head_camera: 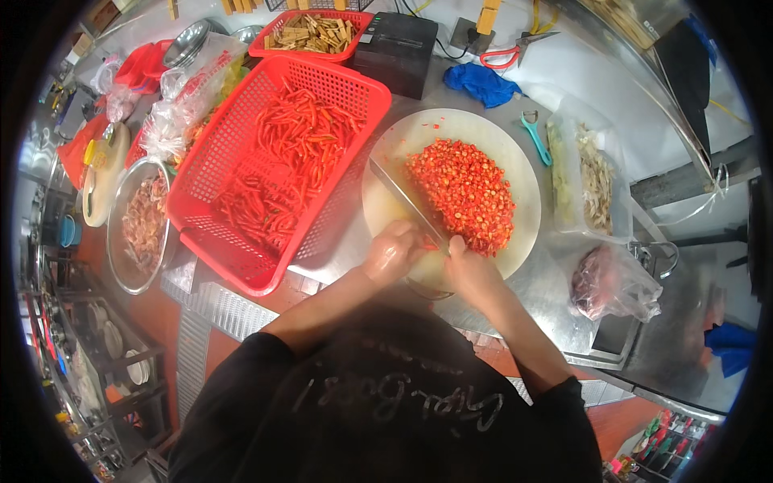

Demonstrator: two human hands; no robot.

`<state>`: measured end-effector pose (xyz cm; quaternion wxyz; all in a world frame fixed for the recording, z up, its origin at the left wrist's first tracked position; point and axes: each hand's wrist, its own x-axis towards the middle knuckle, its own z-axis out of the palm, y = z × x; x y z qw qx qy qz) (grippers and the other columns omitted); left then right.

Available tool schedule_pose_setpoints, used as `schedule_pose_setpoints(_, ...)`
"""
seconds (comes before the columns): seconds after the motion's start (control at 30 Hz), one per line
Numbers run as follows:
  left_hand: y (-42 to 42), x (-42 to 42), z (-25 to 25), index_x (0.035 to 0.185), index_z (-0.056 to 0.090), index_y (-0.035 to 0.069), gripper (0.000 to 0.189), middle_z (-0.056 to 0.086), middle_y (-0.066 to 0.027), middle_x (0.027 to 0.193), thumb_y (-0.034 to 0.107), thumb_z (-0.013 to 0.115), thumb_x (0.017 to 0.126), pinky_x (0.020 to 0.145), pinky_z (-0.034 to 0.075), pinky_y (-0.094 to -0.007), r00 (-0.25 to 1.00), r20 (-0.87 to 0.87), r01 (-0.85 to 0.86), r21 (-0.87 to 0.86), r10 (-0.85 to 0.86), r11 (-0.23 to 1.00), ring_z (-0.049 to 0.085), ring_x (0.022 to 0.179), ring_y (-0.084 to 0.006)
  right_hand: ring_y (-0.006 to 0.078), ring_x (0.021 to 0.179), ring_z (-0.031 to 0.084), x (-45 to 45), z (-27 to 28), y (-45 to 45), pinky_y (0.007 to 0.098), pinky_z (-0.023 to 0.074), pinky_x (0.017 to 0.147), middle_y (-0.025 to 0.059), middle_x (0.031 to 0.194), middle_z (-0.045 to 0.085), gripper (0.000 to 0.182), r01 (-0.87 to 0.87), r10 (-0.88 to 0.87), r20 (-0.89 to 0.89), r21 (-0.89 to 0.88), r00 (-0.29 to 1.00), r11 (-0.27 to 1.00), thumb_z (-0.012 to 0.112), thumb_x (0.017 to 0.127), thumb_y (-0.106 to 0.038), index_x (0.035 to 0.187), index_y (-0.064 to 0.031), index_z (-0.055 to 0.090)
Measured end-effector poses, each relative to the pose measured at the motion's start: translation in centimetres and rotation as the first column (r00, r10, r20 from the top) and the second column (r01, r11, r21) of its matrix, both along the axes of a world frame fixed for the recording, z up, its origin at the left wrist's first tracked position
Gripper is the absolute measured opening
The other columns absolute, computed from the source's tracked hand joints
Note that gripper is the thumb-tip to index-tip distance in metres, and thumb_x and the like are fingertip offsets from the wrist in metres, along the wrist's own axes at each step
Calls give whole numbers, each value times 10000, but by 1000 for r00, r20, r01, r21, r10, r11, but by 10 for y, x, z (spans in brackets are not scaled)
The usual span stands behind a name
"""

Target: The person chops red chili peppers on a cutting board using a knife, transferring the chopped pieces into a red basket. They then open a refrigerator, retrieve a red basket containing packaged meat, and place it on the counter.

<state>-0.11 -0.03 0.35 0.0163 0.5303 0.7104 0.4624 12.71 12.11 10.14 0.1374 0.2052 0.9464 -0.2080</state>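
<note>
A round cutting board (386,208) lies before me on a steel worktop. My right hand (474,268) grips the handle end of a cleaver (410,204), whose blade slants up and left across the board. Just left of the blade, my left hand (394,250) has its fingers bent around red chillies (430,246), of which only a small part shows. A heap of chopped red chillies (462,196) lies along the right side of the blade. To the left stands a red perforated plastic basket (241,108) with whole red chillies (308,133) inside.
Behind the board are a black printer (395,51), a blue cloth or glove (482,83) and red-handled scissors (513,53). A teal peeler (536,139), a clear plastic container (622,211) and a bagged item (616,284) lie right. A bowl of meat (144,223) sits left.
</note>
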Motion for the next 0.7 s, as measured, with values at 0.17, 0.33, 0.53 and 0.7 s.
schedule_pose_setpoints(0.17, -5, 3, -5, 776, 625, 53, 185, 604, -80, 894, 108, 765, 669, 711, 498, -360, 999, -13, -49, 26, 50, 998, 592, 828, -279, 449, 660, 598, 7, 34, -7, 538, 461, 593, 270, 680, 593, 245, -1, 9, 65, -113, 998, 994, 466, 912, -181, 992, 30, 371)
schedule_pose_setpoints(0.33, -1, -5, -2, 792, 632, 48, 207, 605, -77, 900, 118, 771, 655, 730, 494, -363, 997, -50, -62, 53, 65, 997, 586, 864, -283, 444, 662, 607, 7, -15, -9, 543, 467, 589, 271, 671, 594, 253, 76, -77, -24, -31, 997, 997, 463, 912, -176, 1003, 41, 369)
schedule_pose_setpoints(0.53, -6, -4, 11, 816, 643, 46, 213, 600, -76, 898, 98, 764, 649, 752, 490, -363, 994, -87, -57, 82, 64, 995, 573, 876, -277, 422, 671, 628, 4, 3, -10, 520, 492, 596, 252, 697, 621, 238, 48, -48, 36, -13, 998, 999, 445, 921, -188, 983, 29, 369)
schedule_pose_setpoints(0.7, -7, -6, -3, 811, 649, 51, 202, 600, -69, 882, 93, 764, 651, 754, 494, -356, 998, -54, -25, 1, 25, 1000, 573, 865, -269, 445, 665, 609, 12, 17, -10, 529, 474, 591, 274, 687, 601, 239, 59, -49, 104, -94, 993, 994, 437, 918, -179, 995, 35, 363)
